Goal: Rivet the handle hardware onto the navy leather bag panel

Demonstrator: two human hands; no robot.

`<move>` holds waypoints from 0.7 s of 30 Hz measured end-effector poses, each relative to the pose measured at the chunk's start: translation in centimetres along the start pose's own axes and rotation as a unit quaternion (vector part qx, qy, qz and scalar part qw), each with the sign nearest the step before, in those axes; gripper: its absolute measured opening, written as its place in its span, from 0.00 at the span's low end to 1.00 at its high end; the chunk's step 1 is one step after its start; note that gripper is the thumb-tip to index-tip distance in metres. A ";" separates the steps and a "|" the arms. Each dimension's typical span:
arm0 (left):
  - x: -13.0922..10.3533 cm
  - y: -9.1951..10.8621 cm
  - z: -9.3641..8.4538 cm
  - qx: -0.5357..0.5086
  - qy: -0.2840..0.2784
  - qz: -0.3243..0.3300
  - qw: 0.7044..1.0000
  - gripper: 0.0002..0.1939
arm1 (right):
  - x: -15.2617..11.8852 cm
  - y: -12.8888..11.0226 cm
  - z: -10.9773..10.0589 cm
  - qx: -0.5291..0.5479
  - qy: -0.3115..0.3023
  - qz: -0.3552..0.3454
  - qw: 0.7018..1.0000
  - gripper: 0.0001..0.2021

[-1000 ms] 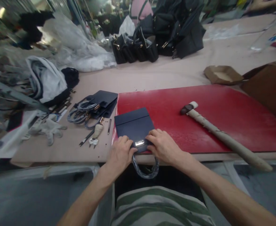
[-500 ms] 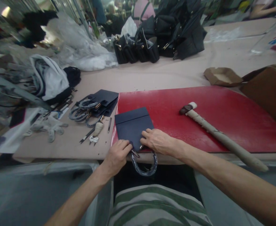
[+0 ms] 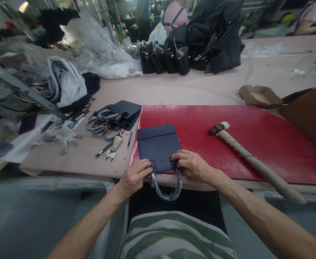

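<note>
Over at about 9 o'clock on the tabletop [image 3: 190,90] there's a pale work glove [image 3: 62,136], then a stack of navy panels [image 3: 120,113] with wrapped handles, plus a small awl-type tool [image 3: 116,143] lying loose.

The left hand [image 3: 135,176] is curled at the near-left corner of the navy bag panel [image 3: 158,145], fingers closed around where the wrapped handle [image 3: 165,189] joins it. I can't tell how hard it's pinching. That panel sits on the left end of the red mat [image 3: 228,140], near edge at the tabletop's lip, handle loop dangling off at 6 o'clock.

The right hand [image 3: 192,165] does the same at the near-right corner, fingers bent over the edge.

The panel looks light, flat and fairly stiff, like board-backed leather; the plastic on the handle probably makes it slick, so the corners by the handle roots seem the sensible grip.

At 3 o'clock, a hammer [image 3: 252,163] with a taped shaft lies well apart.
</note>
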State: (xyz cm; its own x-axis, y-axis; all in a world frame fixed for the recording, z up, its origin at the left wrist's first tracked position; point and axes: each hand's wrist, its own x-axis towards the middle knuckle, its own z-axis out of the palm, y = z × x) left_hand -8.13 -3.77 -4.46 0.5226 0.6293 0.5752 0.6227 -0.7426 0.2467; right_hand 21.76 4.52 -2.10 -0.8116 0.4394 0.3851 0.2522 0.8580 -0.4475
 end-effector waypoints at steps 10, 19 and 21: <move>0.7 2.0 1.5 -0.009 0.027 -0.060 0.998 0.22 | -2.1 -3.1 1.4 -0.021 0.133 0.113 0.984 0.16; 1.1 2.3 0.9 -0.084 0.065 -0.127 0.986 0.23 | -1.1 -5.0 3.0 -0.060 0.150 0.188 0.969 0.19; 1.2 1.8 0.1 -0.062 0.089 -0.167 0.980 0.21 | -0.6 -4.9 3.1 -0.086 0.138 0.205 0.965 0.21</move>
State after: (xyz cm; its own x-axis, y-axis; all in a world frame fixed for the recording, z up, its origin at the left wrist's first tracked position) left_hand -6.35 -4.30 -3.46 0.1847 0.8008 0.5697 0.6601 -0.5305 0.5318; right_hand 19.39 -0.79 -2.63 -0.4594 0.7852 0.4151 0.6253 0.6179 -0.4767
